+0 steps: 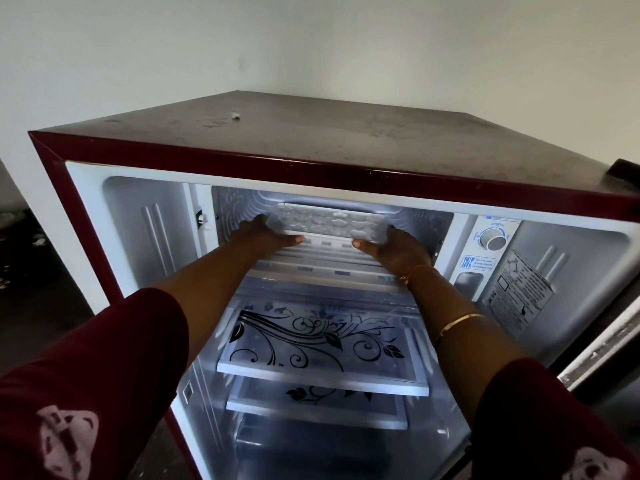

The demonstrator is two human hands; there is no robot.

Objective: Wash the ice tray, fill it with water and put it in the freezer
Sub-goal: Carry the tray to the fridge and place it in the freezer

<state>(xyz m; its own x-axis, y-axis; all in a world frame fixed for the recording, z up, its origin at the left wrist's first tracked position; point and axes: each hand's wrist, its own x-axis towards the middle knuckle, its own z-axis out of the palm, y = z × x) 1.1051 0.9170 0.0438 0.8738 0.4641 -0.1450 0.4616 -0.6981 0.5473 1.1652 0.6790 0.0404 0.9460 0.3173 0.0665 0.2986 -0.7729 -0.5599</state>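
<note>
A clear plastic ice tray [327, 222] is held level inside the freezer compartment [239, 209] at the top of an open maroon fridge [311, 140]. My left hand [268, 233] grips the tray's left end, thumb along its front edge. At the tray's right end, my right hand [394, 249] grips it the same way. The tray sits just inside the compartment's mouth, above its ribbed floor. Water in the cells is hard to make out.
Below the freezer are glass shelves [322, 344] with a black floral print. A thermostat dial [493, 241] and labels sit on the right inner wall. The open door's edge [616, 337] is at the far right. A dark floor [31, 306] lies to the left.
</note>
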